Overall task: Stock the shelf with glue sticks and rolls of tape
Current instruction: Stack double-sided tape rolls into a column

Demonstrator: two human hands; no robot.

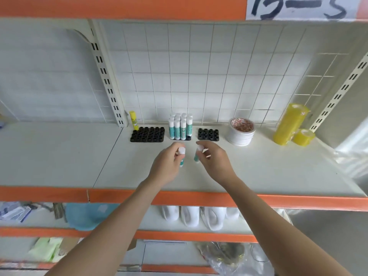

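White shelf with an orange front edge and a wire-grid back carries the stock. Along its back edge stand a yellow glue stick, an empty black tray, a block of teal-and-white glue sticks, a smaller black tray, a white tape roll and 2 yellow tape rolls. Mid-shelf, the left hand pinches 1 glue stick; the right hand pinches another.

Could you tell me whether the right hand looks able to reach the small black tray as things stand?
Probably yes: the right hand is just in front of the tray, nothing between, though it already holds a glue stick.
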